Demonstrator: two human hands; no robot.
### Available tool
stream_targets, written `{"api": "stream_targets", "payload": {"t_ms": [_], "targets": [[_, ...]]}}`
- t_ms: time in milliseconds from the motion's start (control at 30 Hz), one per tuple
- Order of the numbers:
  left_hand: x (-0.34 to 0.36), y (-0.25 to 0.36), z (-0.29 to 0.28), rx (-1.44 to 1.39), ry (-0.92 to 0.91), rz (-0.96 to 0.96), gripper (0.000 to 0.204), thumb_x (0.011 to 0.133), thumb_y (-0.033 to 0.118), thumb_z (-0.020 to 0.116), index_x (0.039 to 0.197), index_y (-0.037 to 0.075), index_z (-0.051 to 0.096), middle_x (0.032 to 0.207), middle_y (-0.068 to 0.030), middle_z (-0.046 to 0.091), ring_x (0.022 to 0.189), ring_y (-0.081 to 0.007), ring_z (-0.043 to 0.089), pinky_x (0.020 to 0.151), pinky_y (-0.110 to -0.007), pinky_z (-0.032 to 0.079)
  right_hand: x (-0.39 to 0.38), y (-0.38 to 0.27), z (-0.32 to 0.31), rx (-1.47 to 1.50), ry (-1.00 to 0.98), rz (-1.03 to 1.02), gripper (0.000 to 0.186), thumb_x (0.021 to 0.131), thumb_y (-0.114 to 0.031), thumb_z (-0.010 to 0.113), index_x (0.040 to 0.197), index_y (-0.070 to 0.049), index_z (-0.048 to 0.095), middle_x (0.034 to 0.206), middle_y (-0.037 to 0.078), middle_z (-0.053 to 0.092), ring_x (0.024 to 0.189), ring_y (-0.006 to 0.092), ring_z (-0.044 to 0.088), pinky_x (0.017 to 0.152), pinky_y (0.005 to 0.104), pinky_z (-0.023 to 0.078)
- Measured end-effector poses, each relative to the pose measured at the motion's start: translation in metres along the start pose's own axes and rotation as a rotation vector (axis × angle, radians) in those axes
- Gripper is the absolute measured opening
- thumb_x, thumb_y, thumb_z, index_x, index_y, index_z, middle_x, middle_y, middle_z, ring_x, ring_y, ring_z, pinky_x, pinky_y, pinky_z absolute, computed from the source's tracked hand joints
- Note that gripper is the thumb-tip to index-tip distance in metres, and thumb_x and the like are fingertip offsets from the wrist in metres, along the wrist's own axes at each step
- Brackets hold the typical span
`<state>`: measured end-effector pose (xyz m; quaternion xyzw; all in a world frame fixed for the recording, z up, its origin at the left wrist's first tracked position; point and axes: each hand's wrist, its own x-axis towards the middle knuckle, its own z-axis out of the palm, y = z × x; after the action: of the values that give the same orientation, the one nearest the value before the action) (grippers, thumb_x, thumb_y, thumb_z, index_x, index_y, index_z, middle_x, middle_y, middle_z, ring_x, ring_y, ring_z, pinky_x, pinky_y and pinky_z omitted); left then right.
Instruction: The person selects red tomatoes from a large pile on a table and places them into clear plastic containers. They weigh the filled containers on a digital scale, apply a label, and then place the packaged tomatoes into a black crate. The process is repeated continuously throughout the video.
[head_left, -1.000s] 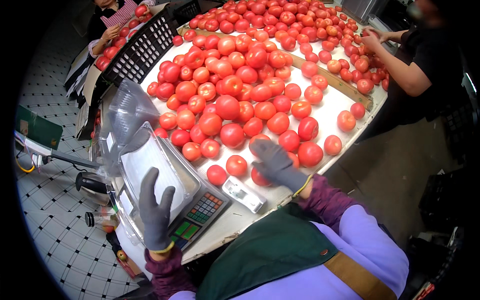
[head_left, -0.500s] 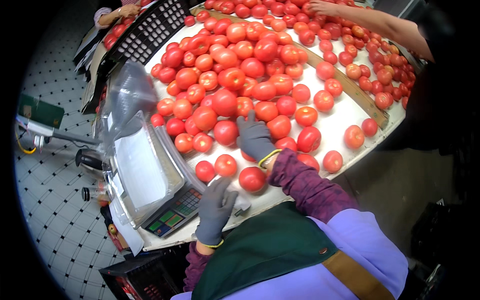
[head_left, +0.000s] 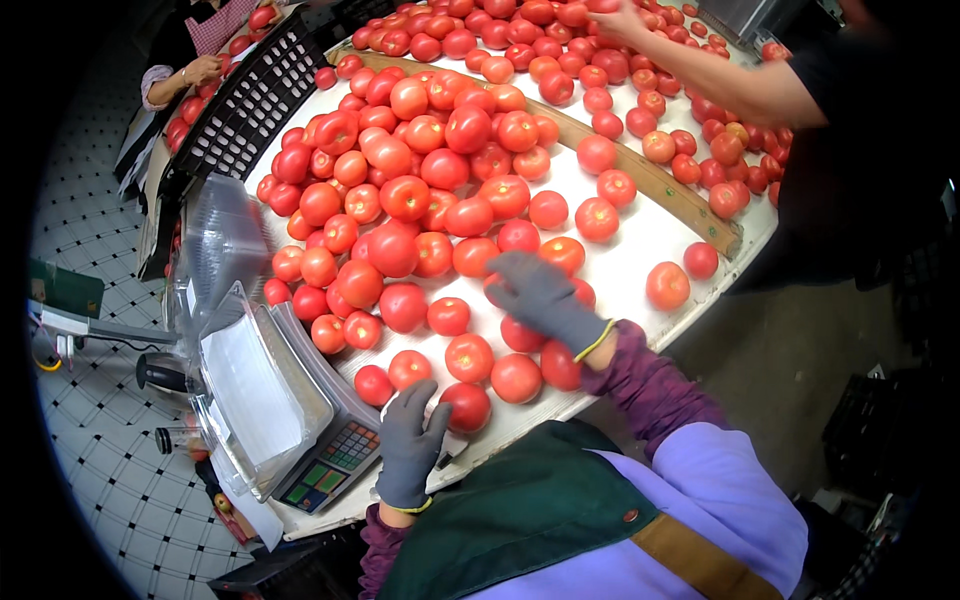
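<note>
My gloved left hand (head_left: 410, 450) has fingers apart over a mostly hidden white object at the table's front edge, beside a red tomato (head_left: 466, 407). My gloved right hand (head_left: 538, 302) reaches palm-down onto the front right of a big tomato heap (head_left: 390, 195), fingers apart and loosely bent, touching or just over the fruit. Several loose tomatoes (head_left: 516, 377) lie between it and the edge. Left of my left hand stands a scale (head_left: 345, 447) with a keypad, bearing clear plastic containers with white sheets (head_left: 250, 375).
A wooden strip (head_left: 680, 185) divides the white table (head_left: 640, 255) from more tomatoes. A co-worker (head_left: 730, 80) reaches in from the right; another (head_left: 180, 80) is behind a black crate (head_left: 250, 95) at upper left. Stacked plastic trays (head_left: 225, 230) stand left; a kettle (head_left: 160, 370) is beyond.
My left hand has moved right from the scale to the front edge. More tomatoes lie near that edge beside my right hand. The right co-worker's arm has reached farther over the table.
</note>
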<state>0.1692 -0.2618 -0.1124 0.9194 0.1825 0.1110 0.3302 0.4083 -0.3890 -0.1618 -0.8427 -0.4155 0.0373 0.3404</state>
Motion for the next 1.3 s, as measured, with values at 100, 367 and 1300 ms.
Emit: {"api": "stream_targets", "payload": {"t_ms": [100, 367, 1300], "targets": [[0.001, -0.004, 0.001, -0.063, 0.015, -0.042, 0.029, 0.080, 0.013, 0.070, 0.105, 0.003, 0.062, 0.101, -0.0155, 0.064, 0.091, -0.0318, 0.061, 0.079, -0.038, 0.048, 0.027, 0.023, -0.017, -0.056, 0.089, 0.153, 0.040, 0.081, -0.033, 0.061, 0.113, -0.009, 0.055, 0.100, 0.014, 0.060, 0.091, 0.0331, 0.060, 0.075, 0.0461, 0.048], [0.034, 0.001, 0.011, -0.626, -0.127, -0.347, 0.029, 0.084, 0.013, 0.068, 0.109, 0.000, 0.062, 0.104, -0.0125, 0.064, 0.090, -0.0216, 0.063, 0.080, -0.031, 0.050, 0.101, 0.003, 0.025, -0.334, -0.062, 0.163, 0.060, 0.072, -0.042, 0.070, 0.117, -0.008, 0.050, 0.113, 0.015, 0.056, 0.102, 0.0324, 0.057, 0.077, 0.0470, 0.048], [0.053, -0.018, -0.001, -1.819, 0.060, -0.652, 0.066, 0.093, 0.056, 0.042, 0.133, 0.003, 0.038, 0.124, -0.0272, 0.052, 0.113, -0.0394, 0.055, 0.075, -0.047, 0.057, 0.154, 0.068, -0.047, 0.702, -0.194, 0.409, 0.067, 0.069, -0.035, 0.075, 0.120, -0.002, 0.047, 0.110, 0.018, 0.058, 0.102, 0.0299, 0.059, 0.084, 0.0414, 0.050]]}}
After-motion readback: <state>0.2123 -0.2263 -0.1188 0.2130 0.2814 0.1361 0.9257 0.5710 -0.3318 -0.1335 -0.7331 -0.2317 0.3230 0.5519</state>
